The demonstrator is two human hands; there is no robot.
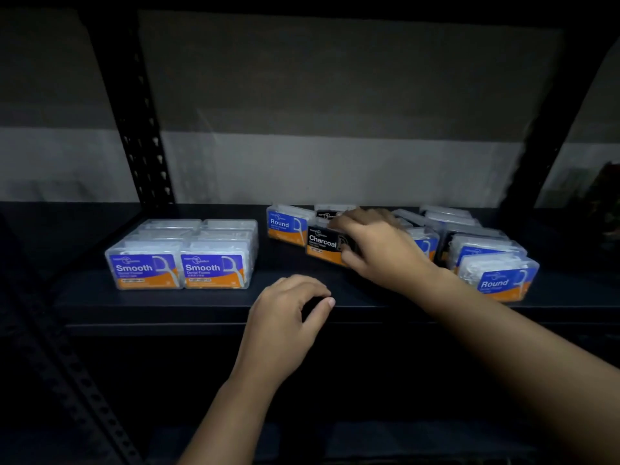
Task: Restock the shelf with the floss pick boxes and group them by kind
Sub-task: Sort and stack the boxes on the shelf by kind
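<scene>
While the left hand is hovering loosely curled, holding nothing, the right hand is gripping the Charcoal box right of the Smooth boxes; likely light, stiff, slick plastic, best taken by its sides.

A stockroom or shop storage area, dimly lit. A dark metal shelf stands on black uprights punched with rows of keyhole slots, the kind used in boltless warehouse racking. Behind it is a bare wall, grey above and paler below. On the shelf sit many identical retail packs: Smooth boxes in neat rows at left, Round boxes and Charcoal boxes at right, all with printed labels facing near.
</scene>
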